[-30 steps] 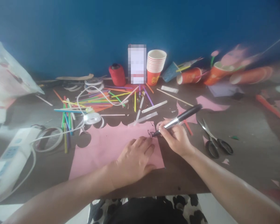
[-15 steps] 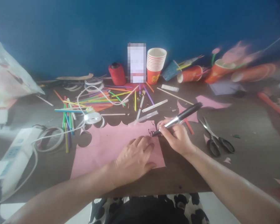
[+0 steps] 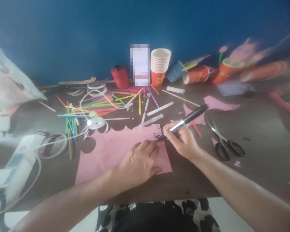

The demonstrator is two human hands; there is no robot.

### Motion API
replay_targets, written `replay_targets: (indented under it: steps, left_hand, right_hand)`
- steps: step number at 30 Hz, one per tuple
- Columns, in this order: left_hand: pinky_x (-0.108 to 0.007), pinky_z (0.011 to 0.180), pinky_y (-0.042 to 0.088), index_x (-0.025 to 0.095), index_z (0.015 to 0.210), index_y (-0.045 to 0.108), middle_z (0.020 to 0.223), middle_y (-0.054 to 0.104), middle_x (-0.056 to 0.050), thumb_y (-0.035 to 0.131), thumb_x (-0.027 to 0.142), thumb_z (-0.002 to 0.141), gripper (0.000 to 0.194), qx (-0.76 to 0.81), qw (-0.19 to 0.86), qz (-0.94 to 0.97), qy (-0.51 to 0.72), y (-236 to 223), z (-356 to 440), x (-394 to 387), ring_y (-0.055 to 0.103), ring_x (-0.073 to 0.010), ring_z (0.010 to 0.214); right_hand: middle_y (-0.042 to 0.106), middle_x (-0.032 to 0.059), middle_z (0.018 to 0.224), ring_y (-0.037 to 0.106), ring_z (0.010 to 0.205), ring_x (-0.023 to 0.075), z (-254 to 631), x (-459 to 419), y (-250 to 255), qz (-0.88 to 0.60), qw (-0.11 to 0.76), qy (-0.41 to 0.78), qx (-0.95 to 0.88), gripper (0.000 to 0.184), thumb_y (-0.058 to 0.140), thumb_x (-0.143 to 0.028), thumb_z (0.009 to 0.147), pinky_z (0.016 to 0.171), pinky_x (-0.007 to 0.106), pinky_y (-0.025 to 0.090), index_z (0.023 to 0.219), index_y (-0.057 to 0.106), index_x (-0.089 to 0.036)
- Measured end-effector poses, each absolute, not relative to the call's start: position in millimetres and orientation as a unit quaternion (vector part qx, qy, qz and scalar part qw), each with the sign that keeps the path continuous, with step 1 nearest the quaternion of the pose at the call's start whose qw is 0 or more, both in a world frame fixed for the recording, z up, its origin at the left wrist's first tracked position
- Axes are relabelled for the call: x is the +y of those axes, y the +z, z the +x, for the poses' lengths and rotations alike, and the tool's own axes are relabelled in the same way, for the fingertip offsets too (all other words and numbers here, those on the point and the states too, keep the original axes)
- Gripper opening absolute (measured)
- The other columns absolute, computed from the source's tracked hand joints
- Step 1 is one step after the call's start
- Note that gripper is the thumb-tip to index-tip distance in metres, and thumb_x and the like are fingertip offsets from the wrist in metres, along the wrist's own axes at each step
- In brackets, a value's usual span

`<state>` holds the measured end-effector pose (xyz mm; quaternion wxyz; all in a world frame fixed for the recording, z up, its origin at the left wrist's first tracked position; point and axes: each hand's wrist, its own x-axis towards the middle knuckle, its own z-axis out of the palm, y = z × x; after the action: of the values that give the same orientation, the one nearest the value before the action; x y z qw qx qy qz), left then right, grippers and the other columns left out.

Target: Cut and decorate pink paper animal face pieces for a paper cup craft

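Observation:
A pink paper sheet [image 3: 106,151] with a scalloped far edge lies on the dark table. My left hand [image 3: 137,164] rests flat on its right part, fingers stretched out, pinning it down. My right hand [image 3: 182,141] is closed around a black and silver marker [image 3: 183,121]. The marker's tip touches the sheet's far right corner, where small black marks [image 3: 156,137] show.
Black scissors [image 3: 223,145] lie right of my right hand. Coloured straws [image 3: 91,108], tape rolls [image 3: 95,122], a red thread spool [image 3: 120,76] and stacked red paper cups [image 3: 159,66] crowd the back. A white power strip [image 3: 16,161] sits at the left. Pink scraps [image 3: 219,103] lie beyond the marker.
The view has shifted slightly. Both hands stay in place on the pink sheet, with the marker tip staying at the same black marks.

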<state>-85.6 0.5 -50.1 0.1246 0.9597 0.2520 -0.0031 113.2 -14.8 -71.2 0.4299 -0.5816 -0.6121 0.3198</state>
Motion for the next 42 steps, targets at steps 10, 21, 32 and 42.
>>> replay_targets:
  steps: [10,21,32,42]
  left_hand:
    - [-0.042,0.093,0.045,0.016,0.119,0.049,0.123,0.052,-0.011,0.058,0.037,0.082,0.043,0.267,0.169,0.946,0.069,-52.9,-88.9,1.1,0.048,-0.0259,0.113]
    - [-0.024,0.060,0.046,0.014,0.092,0.057,0.080,0.062,-0.006,0.049,0.054,0.084,0.041,0.316,0.615,0.711,0.127,-54.0,-96.7,15.1,0.057,-0.0133,0.069]
    - [-0.016,0.043,0.037,0.013,0.106,0.044,0.083,0.066,-0.010,0.051,0.057,0.082,0.050,0.230,0.794,0.563,-0.014,-53.4,-87.5,6.0,0.053,-0.0071,0.051]
    - [-0.019,0.047,0.035,0.018,0.078,0.044,0.059,0.055,0.004,0.049,0.043,0.085,0.027,0.290,0.643,0.709,-0.020,-44.2,-89.4,8.3,0.047,-0.0076,0.049]
  right_hand:
    - [0.059,-0.0012,0.064,0.062,0.059,0.0133,115.6,-15.2,-73.7,-0.532,0.583,0.343,-0.509,0.014,0.050,-0.030,0.089,0.057,0.027,0.053,0.086,0.057,-0.018]
    - [0.054,0.0031,0.087,0.058,0.080,0.0153,111.1,-26.6,-64.8,-0.520,0.428,0.104,-0.732,0.031,0.049,-0.017,0.087,0.068,0.029,0.051,0.113,0.060,-0.029]
    - [0.048,0.0064,0.083,0.045,0.067,0.0163,83.5,-30.1,-51.5,-0.605,0.218,-0.064,-0.763,0.029,0.040,-0.014,0.089,0.058,0.027,0.041,0.113,0.055,-0.020]
    - [0.051,0.0074,0.091,0.050,0.067,0.0159,125.0,-18.2,-54.7,-0.648,0.449,0.040,-0.614,0.021,0.044,-0.028,0.090,0.057,0.029,0.043,0.107,0.054,-0.021]
